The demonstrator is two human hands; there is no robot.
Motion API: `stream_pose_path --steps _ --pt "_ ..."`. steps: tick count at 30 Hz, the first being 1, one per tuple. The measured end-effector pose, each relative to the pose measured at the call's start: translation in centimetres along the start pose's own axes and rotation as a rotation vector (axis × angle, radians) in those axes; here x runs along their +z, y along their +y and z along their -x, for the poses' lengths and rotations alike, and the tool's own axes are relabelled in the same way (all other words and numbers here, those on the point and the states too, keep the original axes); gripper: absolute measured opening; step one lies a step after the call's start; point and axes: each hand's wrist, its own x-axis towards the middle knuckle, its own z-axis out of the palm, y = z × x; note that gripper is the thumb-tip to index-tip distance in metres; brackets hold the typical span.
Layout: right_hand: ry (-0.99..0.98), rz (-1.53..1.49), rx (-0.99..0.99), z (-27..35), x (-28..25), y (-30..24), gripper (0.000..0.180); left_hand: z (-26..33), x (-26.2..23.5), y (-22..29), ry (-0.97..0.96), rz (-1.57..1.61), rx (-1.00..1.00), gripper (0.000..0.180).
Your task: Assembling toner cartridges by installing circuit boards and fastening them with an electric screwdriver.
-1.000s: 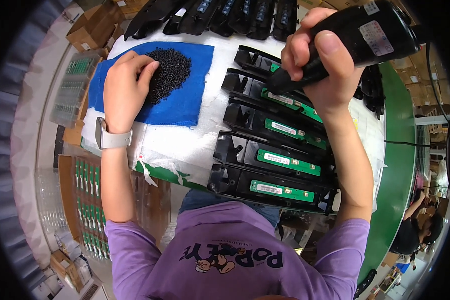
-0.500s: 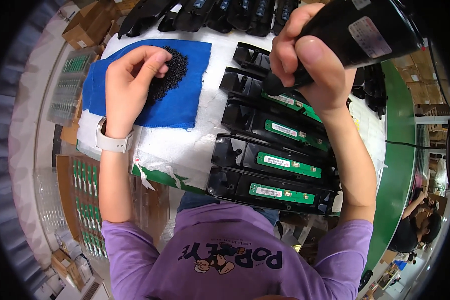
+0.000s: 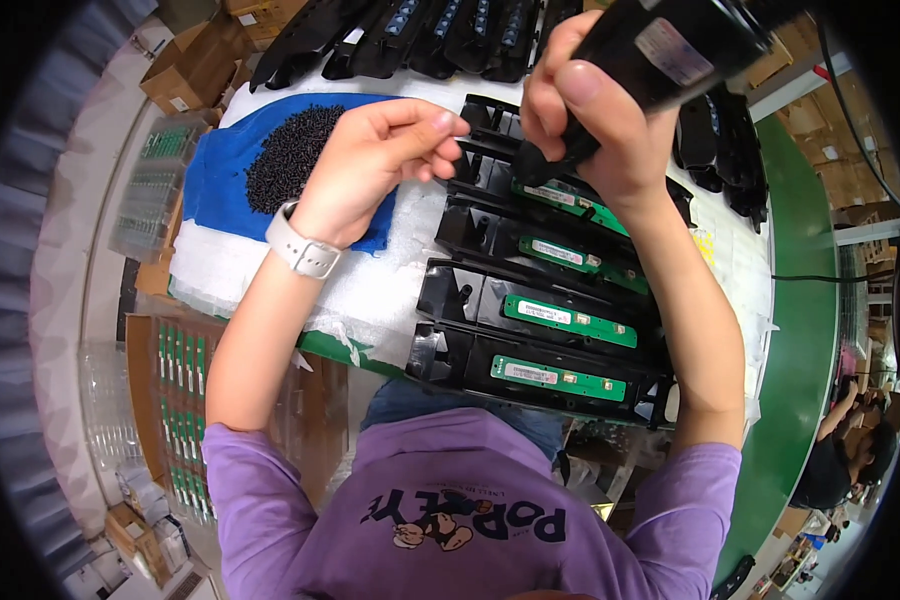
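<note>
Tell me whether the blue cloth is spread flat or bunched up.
Spread flat: the blue cloth lies open on the white padded sheet, a heap of small black screws on it.

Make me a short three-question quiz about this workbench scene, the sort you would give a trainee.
1. True or false: the left hand rests flat on the pile of small black screws.
2. What does the right hand grip? A) a black power screwdriver B) a green circuit board C) a cardboard box
3. What colour is the cloth under the screws?

Key
1. False: the left hand is lifted off the pile, fingertips pinched together, beside the black housings.
2. A: its tip points down at the row of housings with green circuit boards.
3. Blue.
</note>
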Motion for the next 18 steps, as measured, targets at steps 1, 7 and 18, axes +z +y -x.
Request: stream_pose_path --steps 1,7,18 --pt "-0.002 0.042 -0.027 -0.3 0.1 0.2 0.027 -0.3 0.5 -0.1 -0.022 0.013 0.001 0.024" --pt "-0.025 0.063 -0.123 -0.1 0.6 0.2 0.029 -0.9 2.4 -0.3 -0.085 0.111 -0.040 0.024" --pt "0.083 -0.528 -0.347 3.5 -6.5 -6.6 0.048 -0.5 6.3 -0.4 -0.232 0.152 -0.098 0.020"
